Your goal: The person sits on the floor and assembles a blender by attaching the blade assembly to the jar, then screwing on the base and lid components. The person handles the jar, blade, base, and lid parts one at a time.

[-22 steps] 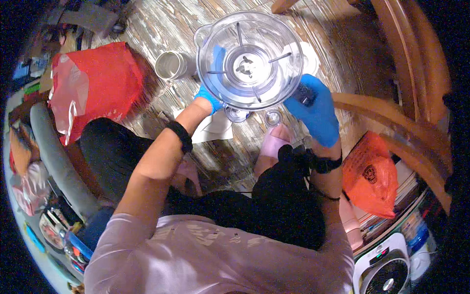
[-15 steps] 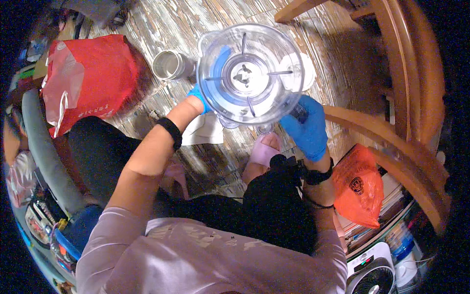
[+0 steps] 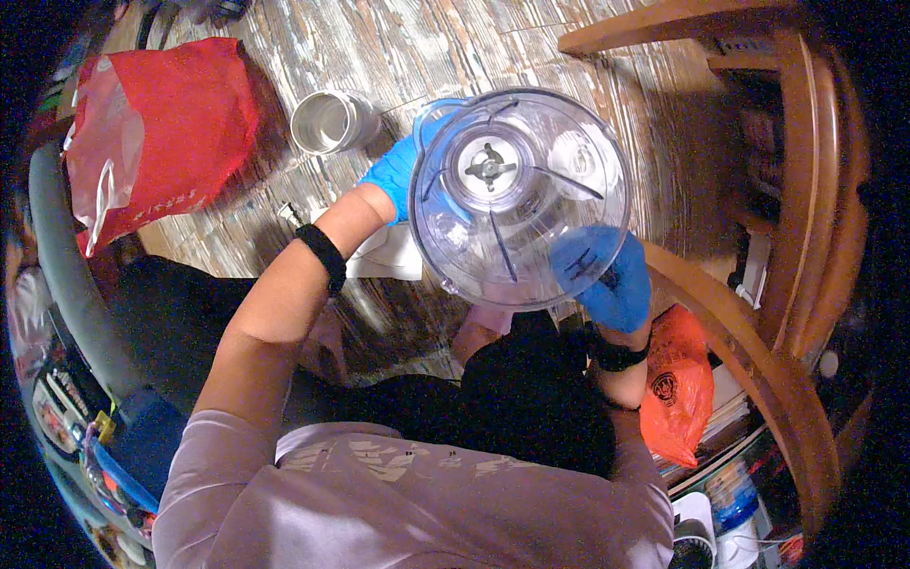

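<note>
A clear blender jar (image 3: 526,284) is held up in front of me, its round open mouth facing me and tilted. At its bottom a metal blade (image 3: 489,168) shows inside a pale ring. My left hand (image 3: 398,175), in a blue glove, is closed round the jar's left outer side; its fingers show partly through the clear wall. On the lower right my right hand (image 3: 611,284), also in a blue glove, grips the jar's side, partly seen through the plastic. Dark marks or a dark part show at that hand; I cannot tell which.
A steel cup (image 3: 327,123) stands on the wood-patterned floor, left of the jar. A red bag (image 3: 180,133) lies farther left. White paper (image 3: 389,256) is under my left wrist. Wooden furniture (image 3: 806,190) curves along the right, beside an orange bag (image 3: 678,389).
The jar has moved right and nearer to me and has tilted, so its blade now sits toward the far side. Both hands have moved with it, still holding it.
</note>
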{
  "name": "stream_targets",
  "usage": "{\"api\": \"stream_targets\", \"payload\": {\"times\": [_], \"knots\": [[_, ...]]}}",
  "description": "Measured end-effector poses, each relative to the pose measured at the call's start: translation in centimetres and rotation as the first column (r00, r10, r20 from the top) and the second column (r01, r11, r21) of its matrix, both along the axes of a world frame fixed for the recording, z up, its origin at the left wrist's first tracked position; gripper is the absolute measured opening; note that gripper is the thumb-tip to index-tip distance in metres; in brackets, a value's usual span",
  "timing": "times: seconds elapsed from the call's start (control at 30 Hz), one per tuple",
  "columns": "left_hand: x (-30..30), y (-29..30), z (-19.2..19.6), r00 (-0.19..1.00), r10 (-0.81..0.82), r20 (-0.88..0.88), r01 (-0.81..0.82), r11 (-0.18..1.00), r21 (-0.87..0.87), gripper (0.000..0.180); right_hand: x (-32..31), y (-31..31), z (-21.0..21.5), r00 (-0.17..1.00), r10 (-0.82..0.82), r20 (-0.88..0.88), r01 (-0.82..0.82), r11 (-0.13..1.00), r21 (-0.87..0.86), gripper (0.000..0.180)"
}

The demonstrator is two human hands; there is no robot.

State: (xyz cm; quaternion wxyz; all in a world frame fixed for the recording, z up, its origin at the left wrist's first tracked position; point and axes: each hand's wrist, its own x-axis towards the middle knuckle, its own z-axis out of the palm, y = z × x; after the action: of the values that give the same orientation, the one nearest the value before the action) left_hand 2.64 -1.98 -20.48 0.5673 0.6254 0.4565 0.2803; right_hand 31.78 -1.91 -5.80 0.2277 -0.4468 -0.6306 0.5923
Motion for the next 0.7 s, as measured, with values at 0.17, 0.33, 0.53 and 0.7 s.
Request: {"api": "stream_targets", "payload": {"times": [0.17, 0.33, 0.53, 0.7], "knots": [[0.4, 0.2, -0.1, 0.999, 0.033, 0.016, -0.033, 0.999, 0.02, 0.07, 0.4, 0.0, 0.9, 0.998, -0.018, 0.056, 0.023, 0.996, -0.085, 0.022], [0.8, -0.4, -0.2, 0.996, 0.087, 0.005, -0.087, 0.996, 0.036, 0.076, 0.3, 0.8, 0.4, 0.992, 0.101, -0.08, -0.119, 0.954, -0.275, 0.026], [1.5, -0.4, -0.7, 0.992, 0.122, 0.021, -0.123, 0.991, 0.051, 0.084, 0.9, 0.6, 0.2, 0.989, 0.111, -0.096, -0.135, 0.945, -0.297, 0.029], [1.5, -0.2, -0.6, 0.993, 0.115, 0.024, -0.116, 0.991, 0.061, 0.091, 0.9, -0.7, -0.2, 0.99, 0.138, -0.026, -0.14, 0.961, -0.237, 0.03]]}}
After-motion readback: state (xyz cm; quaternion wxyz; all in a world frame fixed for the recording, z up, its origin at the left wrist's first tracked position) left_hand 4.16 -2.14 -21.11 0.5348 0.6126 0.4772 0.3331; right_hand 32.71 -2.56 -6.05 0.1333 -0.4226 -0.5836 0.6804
